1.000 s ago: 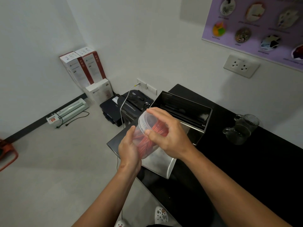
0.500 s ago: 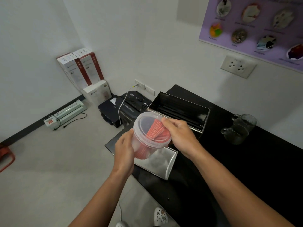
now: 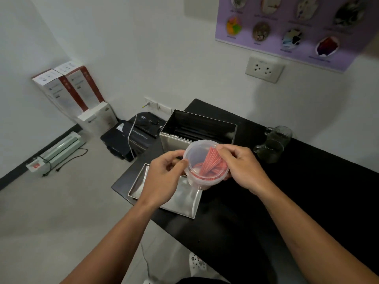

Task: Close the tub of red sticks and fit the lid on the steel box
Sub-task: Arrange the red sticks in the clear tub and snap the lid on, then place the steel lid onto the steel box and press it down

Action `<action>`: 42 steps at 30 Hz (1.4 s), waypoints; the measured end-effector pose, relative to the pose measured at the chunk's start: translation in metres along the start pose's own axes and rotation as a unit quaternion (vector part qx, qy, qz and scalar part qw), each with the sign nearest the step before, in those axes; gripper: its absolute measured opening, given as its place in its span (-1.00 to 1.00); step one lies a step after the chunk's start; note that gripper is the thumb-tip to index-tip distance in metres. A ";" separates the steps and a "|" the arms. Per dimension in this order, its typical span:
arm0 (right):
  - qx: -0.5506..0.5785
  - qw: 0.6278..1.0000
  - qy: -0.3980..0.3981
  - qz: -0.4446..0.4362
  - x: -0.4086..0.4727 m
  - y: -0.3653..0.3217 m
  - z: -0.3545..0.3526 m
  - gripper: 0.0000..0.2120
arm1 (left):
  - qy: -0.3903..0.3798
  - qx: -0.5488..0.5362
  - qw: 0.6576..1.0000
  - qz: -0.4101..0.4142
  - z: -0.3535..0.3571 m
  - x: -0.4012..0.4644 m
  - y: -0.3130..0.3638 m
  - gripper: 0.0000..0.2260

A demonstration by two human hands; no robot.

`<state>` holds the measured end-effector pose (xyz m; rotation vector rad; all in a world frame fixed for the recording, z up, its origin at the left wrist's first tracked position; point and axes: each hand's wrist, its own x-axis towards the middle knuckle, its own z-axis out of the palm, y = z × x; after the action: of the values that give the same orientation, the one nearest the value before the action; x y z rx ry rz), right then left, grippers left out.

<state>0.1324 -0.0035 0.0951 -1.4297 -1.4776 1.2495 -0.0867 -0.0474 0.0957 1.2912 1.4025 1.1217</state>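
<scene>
While I hold the clear tub (image 3: 205,167) above the black surface (image 3: 307,191), my left hand (image 3: 164,177) curls around its left side with the thumb pressed at the rim, and my right hand (image 3: 244,169) grips the right rim, fingertips on the clear cover. The red sticks (image 3: 211,163) lean inside. Beneath the tub lies the steel lid (image 3: 184,198), upturned; just behind stands the open steel box (image 3: 196,130), with a glass mug (image 3: 273,143) to its right.
</scene>
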 end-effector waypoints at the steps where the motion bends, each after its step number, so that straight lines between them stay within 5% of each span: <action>1: -0.008 1.000 0.005 0.008 -0.003 0.005 -0.008 -0.77 | -0.016 -0.002 1.000 -0.009 0.006 0.001 -0.002 -0.78; 13: -0.132 0.982 0.039 0.128 -0.042 0.095 -0.074 -0.76 | -0.178 0.086 0.977 -0.085 0.104 0.008 -0.056 -0.78; 24: -0.177 0.973 0.042 0.144 -0.046 0.109 -0.081 -0.73 | -0.195 0.106 0.970 -0.101 0.120 0.015 -0.073 -0.72; 29: -0.281 0.950 0.103 0.091 -0.043 0.084 -0.068 -0.56 | -0.159 0.118 0.973 -0.121 0.091 0.012 -0.080 -0.67; 33: -0.240 0.959 0.140 -0.050 -0.043 0.051 -0.033 -0.68 | -0.096 0.141 0.978 -0.118 0.043 0.015 -0.091 -0.71; 38: -0.134 0.989 0.050 -0.038 -0.040 0.037 0.025 -0.65 | -0.001 0.214 0.969 -0.119 -0.031 0.017 -0.109 -0.68; 42: -0.201 0.976 -0.084 0.016 -0.033 0.053 0.066 -0.41 | 0.053 0.245 0.958 -0.142 -0.078 0.019 -0.122 -0.57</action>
<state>0.0887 -0.0510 0.0310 -1.6396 -1.9117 1.1566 -0.1874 -0.0378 -0.0104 1.3164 1.9602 0.6763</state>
